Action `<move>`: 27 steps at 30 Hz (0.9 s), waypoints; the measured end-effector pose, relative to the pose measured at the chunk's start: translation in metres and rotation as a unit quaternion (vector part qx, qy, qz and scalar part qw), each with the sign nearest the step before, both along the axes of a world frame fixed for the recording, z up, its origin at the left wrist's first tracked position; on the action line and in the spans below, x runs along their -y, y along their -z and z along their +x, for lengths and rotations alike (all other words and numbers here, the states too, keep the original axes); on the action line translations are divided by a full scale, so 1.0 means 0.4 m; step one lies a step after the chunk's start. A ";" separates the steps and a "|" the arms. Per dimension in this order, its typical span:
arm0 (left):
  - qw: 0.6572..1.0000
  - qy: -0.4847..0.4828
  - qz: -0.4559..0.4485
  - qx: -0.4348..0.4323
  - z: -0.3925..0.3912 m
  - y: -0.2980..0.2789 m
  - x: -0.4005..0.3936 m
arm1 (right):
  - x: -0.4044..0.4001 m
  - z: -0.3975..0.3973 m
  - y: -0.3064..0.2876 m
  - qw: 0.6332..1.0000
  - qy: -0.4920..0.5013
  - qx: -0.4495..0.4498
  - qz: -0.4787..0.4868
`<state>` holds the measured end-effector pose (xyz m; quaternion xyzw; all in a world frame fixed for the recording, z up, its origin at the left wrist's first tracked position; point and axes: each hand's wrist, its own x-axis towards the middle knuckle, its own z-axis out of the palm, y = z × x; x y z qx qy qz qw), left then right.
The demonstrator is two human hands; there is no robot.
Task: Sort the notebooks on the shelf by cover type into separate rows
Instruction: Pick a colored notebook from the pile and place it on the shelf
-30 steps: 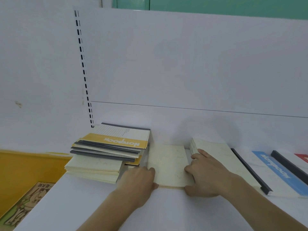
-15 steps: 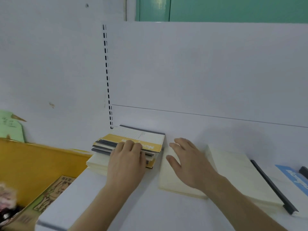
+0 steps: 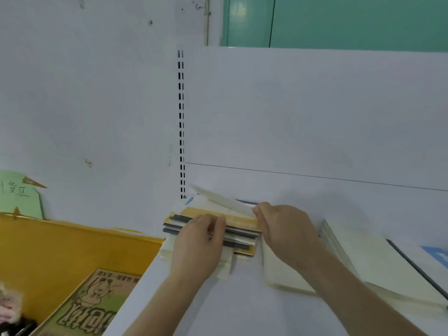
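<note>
A mixed stack of notebooks (image 3: 240, 235) with yellow, grey and cream covers lies at the left end of the white shelf (image 3: 218, 306). My left hand (image 3: 197, 246) rests on the stack's front, fingers curled over its edges. My right hand (image 3: 281, 229) pinches the right edge of the top notebook (image 3: 218, 200) and holds it tilted up off the yellow-banded one (image 3: 240, 219). A cream notebook (image 3: 278, 275) lies flat just right of the stack, partly under my right forearm. Further right sit a cream pile (image 3: 363, 258) and a blue-covered notebook (image 3: 438, 255).
The shelf's white back panel (image 3: 315, 117) rises behind, with a slotted upright (image 3: 181, 122) at its left. Left of the shelf and below it stands a yellow bin (image 3: 72, 251) holding a cartoon-printed book (image 3: 97, 304). A green paper sign (image 3: 19, 192) sticks up behind the bin.
My right hand left the flat cream notebook and took the top notebook of the left stack, lifting its edge. My left hand stayed on the stack. The view swung left.
</note>
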<state>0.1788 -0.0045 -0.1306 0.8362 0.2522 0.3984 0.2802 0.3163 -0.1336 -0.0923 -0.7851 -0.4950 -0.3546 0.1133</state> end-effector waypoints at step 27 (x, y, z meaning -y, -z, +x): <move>0.899 0.011 -0.384 0.210 -0.137 -0.037 -0.170 | -0.021 -0.043 -0.050 0.980 0.093 -0.029 -0.171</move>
